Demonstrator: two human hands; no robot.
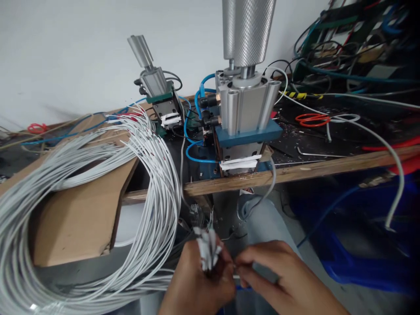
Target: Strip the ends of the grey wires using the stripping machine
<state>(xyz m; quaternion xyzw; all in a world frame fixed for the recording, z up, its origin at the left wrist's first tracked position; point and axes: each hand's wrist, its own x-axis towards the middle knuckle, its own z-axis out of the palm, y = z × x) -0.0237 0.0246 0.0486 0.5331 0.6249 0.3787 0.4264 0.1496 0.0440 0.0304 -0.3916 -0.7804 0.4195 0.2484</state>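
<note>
My left hand (197, 284) is closed around a bunch of white cable ends (207, 247) that stick up from the fist. My right hand (278, 275) sits just to its right, thumb and forefinger pinched on a single white wire end (236, 276) between the two hands. A big looped bundle of white cables (98, 210) runs from the left hand across a cardboard box (78, 218). Above the hands, at the bench edge, stands a pneumatic wire-stripping machine (244, 113) with a white-taped jaw.
A second, smaller pneumatic machine (160, 96) stands further back on the wooden bench (328, 168). Orange-handled scissors (311, 119) lie to the right among tangled cables and hoses. Blue air tubes run between the machines. A blue bin (361, 262) sits under the bench.
</note>
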